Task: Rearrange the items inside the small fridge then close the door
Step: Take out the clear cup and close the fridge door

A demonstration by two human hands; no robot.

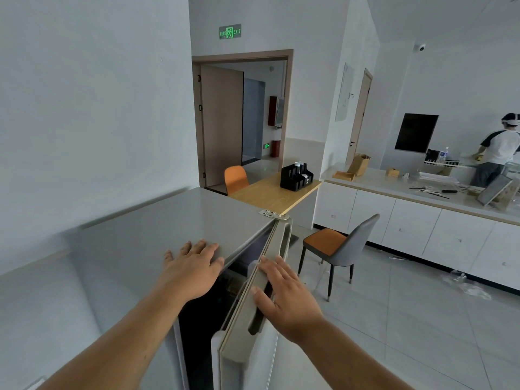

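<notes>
A small grey fridge (157, 229) stands against the left wall, seen from above. Its door (247, 319) is ajar, hinged at the far right corner, leaving a dark narrow gap. The items inside are hidden in that darkness. My left hand (191, 266) lies flat on the fridge top near its front edge, fingers spread. My right hand (284, 294) rests flat against the top edge of the door, fingers over the recessed handle slot, not gripping it.
A grey chair with an orange seat (334, 249) stands just right of the door. A wooden table (270, 192) with a black organiser sits behind the fridge. White counter cabinets (416, 220) line the right, where another person stands. Tiled floor lies to the right.
</notes>
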